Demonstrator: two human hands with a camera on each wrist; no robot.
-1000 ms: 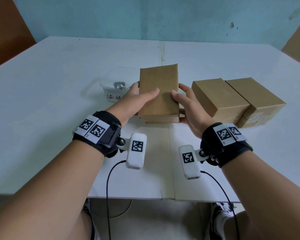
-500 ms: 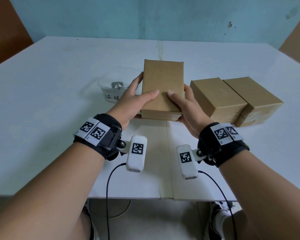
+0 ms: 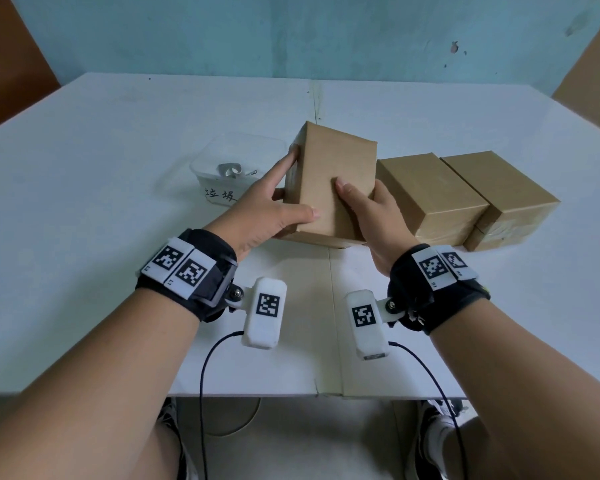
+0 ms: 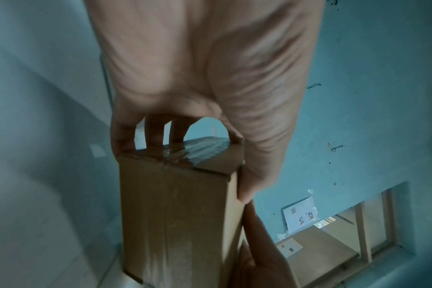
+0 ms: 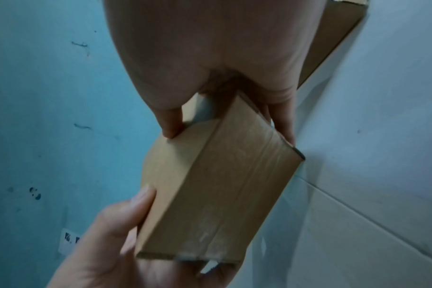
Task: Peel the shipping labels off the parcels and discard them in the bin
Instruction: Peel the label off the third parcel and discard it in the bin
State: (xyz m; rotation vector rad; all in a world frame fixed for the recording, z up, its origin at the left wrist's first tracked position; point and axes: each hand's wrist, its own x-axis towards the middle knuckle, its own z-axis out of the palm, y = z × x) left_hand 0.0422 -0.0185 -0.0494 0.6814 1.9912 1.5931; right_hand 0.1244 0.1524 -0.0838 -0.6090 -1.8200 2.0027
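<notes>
A plain brown cardboard parcel (image 3: pixel 329 181) is held tilted above the white table (image 3: pixel 84 237), its far end raised and turned to the right. My left hand (image 3: pixel 274 202) grips its left side, thumb on the top face and fingers along the taped side. My right hand (image 3: pixel 371 209) grips its right near corner, thumb on top. In the left wrist view the parcel (image 4: pixel 180 214) shows a taped end under my left hand (image 4: pixel 185 144). In the right wrist view the parcel (image 5: pixel 215 187) sits between both hands. No label shows on any visible face.
A clear plastic bin (image 3: pixel 236 168) with a handwritten tag and a curled white strip inside stands just left of the parcel. Two more brown parcels (image 3: pixel 430 192) (image 3: pixel 503 199) lie side by side on the right. The table's near edge (image 3: pixel 291 393) is close to my wrists.
The parcel has been lifted and rotated, its far end swinging right and its left side tipping up. My left fingers have slid along its left side; my right thumb stays on top.
</notes>
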